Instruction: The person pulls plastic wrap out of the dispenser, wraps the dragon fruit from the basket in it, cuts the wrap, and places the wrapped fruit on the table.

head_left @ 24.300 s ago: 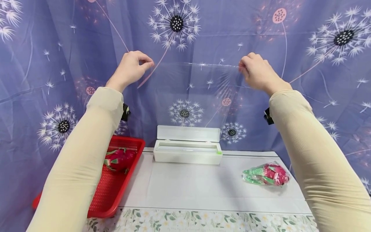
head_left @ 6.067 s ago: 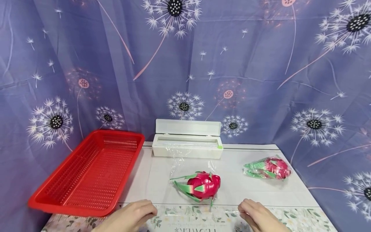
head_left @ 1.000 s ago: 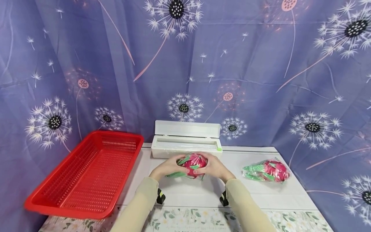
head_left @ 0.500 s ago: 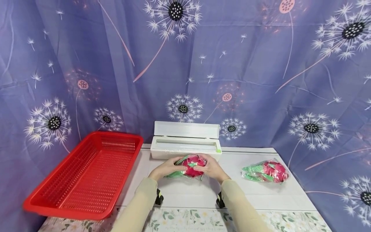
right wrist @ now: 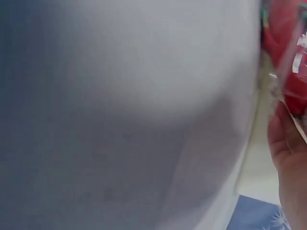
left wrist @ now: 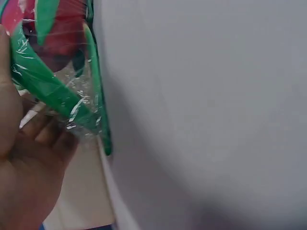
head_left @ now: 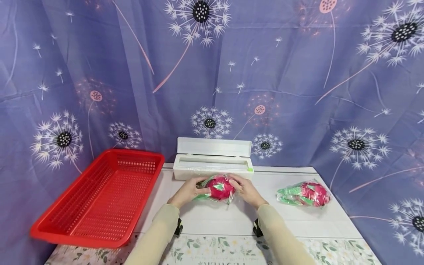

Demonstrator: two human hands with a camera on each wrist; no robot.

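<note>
A red dragon fruit (head_left: 221, 188) with green leafy tips sits in front of the white box, wrapped in clear plastic film (left wrist: 82, 112) that shines and crinkles around its leaves. My left hand (head_left: 187, 192) holds its leafy end, thumb on the near side and fingers behind. At the rounded end, my right hand (head_left: 246, 190) grips the fruit and film, its thumb on the near side. In the right wrist view, loose film (right wrist: 283, 79) stands out beside the fruit, close to the right fingertips. Parts of the fingers are hidden behind the fruit.
Behind the fruit stands a white film dispenser box (head_left: 212, 173), lid raised, a roll inside. Another film-wrapped dragon fruit (head_left: 304, 194) lies at the right. A red plastic basket (head_left: 99, 206) stands at the left, and a patterned curtain (head_left: 291, 110) hangs behind the white tabletop (head_left: 205, 222).
Earlier, both hands stretched a film sheet upright; later the fruit from the basket lay on film. Now film surrounds it. In the last second the right thumb shifted toward the rounded end.
</note>
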